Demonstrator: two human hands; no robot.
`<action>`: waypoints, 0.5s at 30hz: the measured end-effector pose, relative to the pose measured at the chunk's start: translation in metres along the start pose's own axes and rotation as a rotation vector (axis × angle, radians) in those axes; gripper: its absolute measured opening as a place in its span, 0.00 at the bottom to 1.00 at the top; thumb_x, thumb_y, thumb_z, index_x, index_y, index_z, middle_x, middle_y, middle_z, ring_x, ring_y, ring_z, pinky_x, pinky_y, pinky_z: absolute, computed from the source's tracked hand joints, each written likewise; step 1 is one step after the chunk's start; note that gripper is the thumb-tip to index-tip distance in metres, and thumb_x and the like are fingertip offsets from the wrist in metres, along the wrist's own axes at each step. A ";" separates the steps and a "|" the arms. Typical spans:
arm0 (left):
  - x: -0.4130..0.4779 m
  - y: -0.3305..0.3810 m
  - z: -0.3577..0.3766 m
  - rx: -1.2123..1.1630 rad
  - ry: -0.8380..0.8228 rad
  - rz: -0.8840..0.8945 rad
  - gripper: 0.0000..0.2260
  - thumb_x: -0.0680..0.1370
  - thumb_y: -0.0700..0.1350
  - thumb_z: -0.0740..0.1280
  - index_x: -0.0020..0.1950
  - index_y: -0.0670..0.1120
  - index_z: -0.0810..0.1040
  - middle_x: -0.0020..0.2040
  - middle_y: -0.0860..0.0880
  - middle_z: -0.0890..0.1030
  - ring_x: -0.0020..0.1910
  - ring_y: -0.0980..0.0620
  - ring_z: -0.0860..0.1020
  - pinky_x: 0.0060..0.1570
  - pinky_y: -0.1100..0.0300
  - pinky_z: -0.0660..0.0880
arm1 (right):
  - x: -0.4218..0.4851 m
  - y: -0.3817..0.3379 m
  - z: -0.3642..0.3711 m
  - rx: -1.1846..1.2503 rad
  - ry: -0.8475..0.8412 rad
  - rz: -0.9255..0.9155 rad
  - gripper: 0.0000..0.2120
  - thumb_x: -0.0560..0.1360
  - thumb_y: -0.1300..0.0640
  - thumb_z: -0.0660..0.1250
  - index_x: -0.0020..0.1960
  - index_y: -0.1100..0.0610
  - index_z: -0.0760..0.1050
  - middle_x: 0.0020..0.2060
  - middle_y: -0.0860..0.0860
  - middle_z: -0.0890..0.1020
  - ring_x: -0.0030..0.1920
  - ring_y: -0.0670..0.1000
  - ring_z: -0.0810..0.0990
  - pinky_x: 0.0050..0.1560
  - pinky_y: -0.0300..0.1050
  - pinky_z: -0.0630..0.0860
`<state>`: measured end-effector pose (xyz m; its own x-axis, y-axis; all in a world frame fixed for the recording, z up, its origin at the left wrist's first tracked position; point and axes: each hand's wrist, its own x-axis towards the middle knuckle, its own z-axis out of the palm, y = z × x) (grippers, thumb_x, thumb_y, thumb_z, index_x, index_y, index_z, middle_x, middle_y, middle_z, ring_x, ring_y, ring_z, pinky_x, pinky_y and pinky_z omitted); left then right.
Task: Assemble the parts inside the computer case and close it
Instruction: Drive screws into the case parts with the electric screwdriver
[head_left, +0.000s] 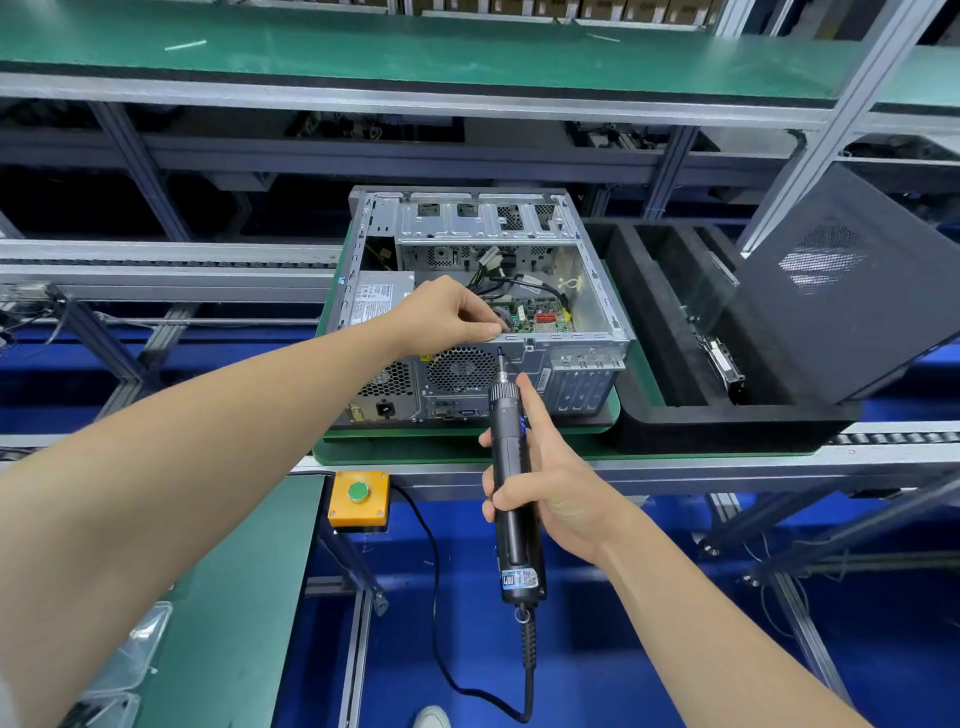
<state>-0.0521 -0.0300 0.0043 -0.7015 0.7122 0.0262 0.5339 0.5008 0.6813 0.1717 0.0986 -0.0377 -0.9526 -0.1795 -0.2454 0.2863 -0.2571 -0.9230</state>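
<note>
Head view: computer case (587, 291), open, is sitting on the surface (415, 451) at 12 o'clock. My left hand (441, 317) is gripping its rear rim; my right hand (543, 486), at 6 o'clock, is gripping the electric screwdriver (511, 467), pointing 12, bit touching just under my left thumb.

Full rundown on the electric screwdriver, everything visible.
The electric screwdriver is a slim black cylinder, plastic-looking, with a sticker low on its body and a black cord leaving its lower end. The right hand grips it mid-body, index finger stretched along the barrel. Its thin metal bit meets the rear panel of the computer case beside the fan grille.
</note>
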 end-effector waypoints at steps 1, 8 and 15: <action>0.001 -0.001 0.000 -0.002 0.004 -0.013 0.07 0.78 0.50 0.73 0.53 0.50 0.88 0.35 0.72 0.80 0.37 0.74 0.77 0.35 0.80 0.67 | 0.000 0.000 0.000 -0.003 0.001 0.000 0.63 0.63 0.76 0.69 0.80 0.27 0.48 0.63 0.61 0.71 0.42 0.59 0.77 0.47 0.54 0.80; 0.000 -0.001 0.000 -0.038 0.005 -0.020 0.06 0.78 0.49 0.74 0.52 0.50 0.88 0.35 0.70 0.81 0.33 0.72 0.77 0.33 0.78 0.67 | 0.000 -0.001 0.001 0.000 -0.002 0.002 0.63 0.63 0.76 0.70 0.80 0.27 0.49 0.64 0.61 0.71 0.42 0.59 0.77 0.48 0.54 0.80; 0.000 0.001 -0.005 -0.031 -0.083 -0.020 0.08 0.80 0.48 0.71 0.56 0.50 0.87 0.33 0.72 0.79 0.34 0.72 0.77 0.37 0.77 0.70 | 0.000 -0.001 0.000 -0.007 0.002 -0.002 0.63 0.63 0.75 0.70 0.80 0.26 0.49 0.65 0.61 0.70 0.43 0.59 0.77 0.48 0.54 0.80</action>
<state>-0.0542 -0.0318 0.0085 -0.6694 0.7414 -0.0475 0.5045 0.5006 0.7035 0.1719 0.0985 -0.0369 -0.9535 -0.1769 -0.2441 0.2834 -0.2505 -0.9257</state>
